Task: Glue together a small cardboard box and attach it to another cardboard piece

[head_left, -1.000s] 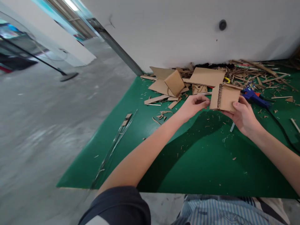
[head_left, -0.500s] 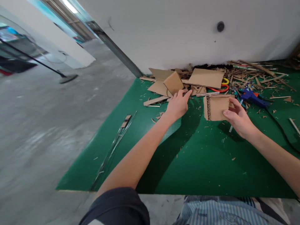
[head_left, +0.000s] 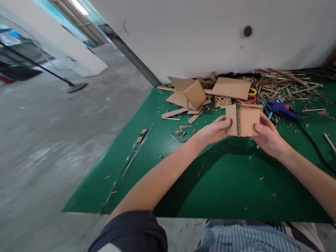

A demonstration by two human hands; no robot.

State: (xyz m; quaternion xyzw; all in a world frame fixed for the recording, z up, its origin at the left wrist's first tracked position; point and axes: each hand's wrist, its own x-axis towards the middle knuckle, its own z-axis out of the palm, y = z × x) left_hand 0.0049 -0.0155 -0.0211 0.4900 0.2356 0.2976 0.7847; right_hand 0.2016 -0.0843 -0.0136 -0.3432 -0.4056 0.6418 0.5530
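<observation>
A small cardboard piece (head_left: pixel 249 120) with a raised corrugated strip along one side is held above the green tabletop (head_left: pixel 210 189). My left hand (head_left: pixel 216 131) pinches its left edge, thumb on top. On the opposite edge, my right hand (head_left: pixel 269 136) grips it with the thumb on its face and the fingers behind. Just right of the piece lies a blue glue gun (head_left: pixel 285 109) with a black cord. Beyond it are a flat cardboard sheet (head_left: pixel 231 87) and scissors (head_left: pixel 250 98) with orange and yellow handles, partly covered by the sheet.
A folded cardboard piece (head_left: pixel 195 94) leans among cardboard scraps at the back left. Cardboard strips (head_left: pixel 286 82) heap along the white wall (head_left: pixel 204 38). Thin clear strips (head_left: pixel 131 157) lie near the left table edge. A pole with a flat round base (head_left: pixel 77 87) stands on the floor.
My left hand has moved right, away from the cardboard scraps, and taken hold of the left edge of the cardboard piece. My right hand still grips it at nearly the same place.
</observation>
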